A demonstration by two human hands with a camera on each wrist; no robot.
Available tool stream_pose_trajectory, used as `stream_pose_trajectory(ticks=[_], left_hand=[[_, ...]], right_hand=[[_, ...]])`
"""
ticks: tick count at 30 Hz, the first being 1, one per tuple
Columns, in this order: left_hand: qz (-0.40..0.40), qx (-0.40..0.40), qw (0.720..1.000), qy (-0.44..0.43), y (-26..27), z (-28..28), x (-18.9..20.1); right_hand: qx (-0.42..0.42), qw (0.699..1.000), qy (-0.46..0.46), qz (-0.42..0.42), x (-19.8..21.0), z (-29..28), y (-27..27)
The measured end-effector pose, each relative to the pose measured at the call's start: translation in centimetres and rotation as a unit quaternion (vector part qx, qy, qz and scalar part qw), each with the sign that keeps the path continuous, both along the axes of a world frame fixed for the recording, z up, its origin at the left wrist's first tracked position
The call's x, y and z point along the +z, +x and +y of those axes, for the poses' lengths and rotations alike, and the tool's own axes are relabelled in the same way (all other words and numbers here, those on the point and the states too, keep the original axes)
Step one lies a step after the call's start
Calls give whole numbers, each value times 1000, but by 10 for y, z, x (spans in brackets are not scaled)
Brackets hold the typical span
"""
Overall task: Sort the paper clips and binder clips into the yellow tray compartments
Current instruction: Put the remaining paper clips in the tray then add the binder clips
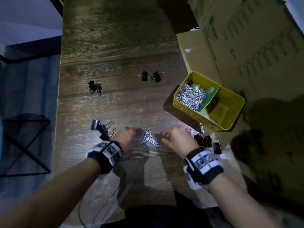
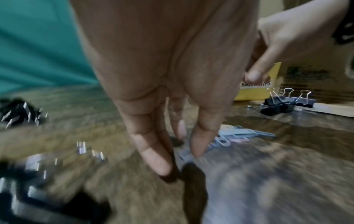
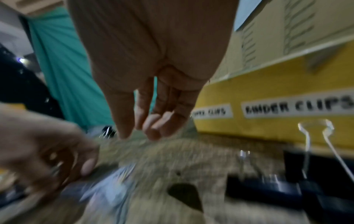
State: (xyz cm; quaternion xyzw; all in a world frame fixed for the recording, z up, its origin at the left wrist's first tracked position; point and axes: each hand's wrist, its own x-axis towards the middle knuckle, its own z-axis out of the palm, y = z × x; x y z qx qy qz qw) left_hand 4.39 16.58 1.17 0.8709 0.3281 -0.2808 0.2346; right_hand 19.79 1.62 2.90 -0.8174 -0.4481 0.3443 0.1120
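Observation:
A small pile of coloured paper clips (image 1: 149,139) (image 2: 239,133) lies on the wooden table between my hands. My left hand (image 1: 130,132) (image 2: 178,157) points down at the pile's left edge and pinches a paper clip between thumb and fingertips. My right hand (image 1: 164,134) (image 3: 138,133) hovers just right of the pile, fingers loosely curled and holding nothing. The yellow tray (image 1: 194,112) (image 3: 268,84) stands to the right. Its left compartment holds several paper clips (image 1: 190,95); its right one shows a bare floor. Black binder clips (image 1: 205,141) (image 2: 283,104) lie beside my right wrist.
More binder clips lie left of my left hand (image 1: 102,127), at mid-left (image 1: 94,87) and as a pair further back (image 1: 144,75). Cardboard boxes (image 1: 246,38) stand close behind and to the right of the tray. The table's left edge (image 1: 59,96) borders a black wire frame (image 1: 24,145).

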Motion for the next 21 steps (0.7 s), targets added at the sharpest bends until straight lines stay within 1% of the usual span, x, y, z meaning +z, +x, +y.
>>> stream_pose_trajectory(ticks=[1, 3, 6, 9, 11, 13, 15, 17, 18, 21], left_hand=[[-11, 23, 1000, 4, -6, -10, -3], [-48, 58, 997, 13, -6, -23, -13], [-92, 61, 994, 7, 6, -35, -22], [-104, 44, 994, 0, 12, -36, -24], [-124, 13, 992, 17, 11, -31, -22], [-133, -53, 989, 28, 11, -25, -23], [-108, -124, 986, 34, 14, -20, -24], [-68, -177, 981, 48, 17, -23, -25], [-54, -188, 979, 54, 17, -25, -26], [-41, -178, 982, 42, 13, -35, -28]], right_hand=[[3, 999, -40, 11, -11, -5, -14], [-2, 997, -77, 16, -26, -9, -37], [-51, 996, -66, 31, -31, -3, -60], [-70, 997, -39, 9, -33, 4, -66], [-82, 996, -33, -4, -34, 7, -65], [-86, 996, -19, -12, -33, 8, -65], [-67, 997, -19, -20, -32, 9, -65], [-53, 998, -24, -20, -32, 11, -64], [-46, 998, -25, -23, -31, 11, -64], [-11, 998, -38, -38, -30, 11, -66]])
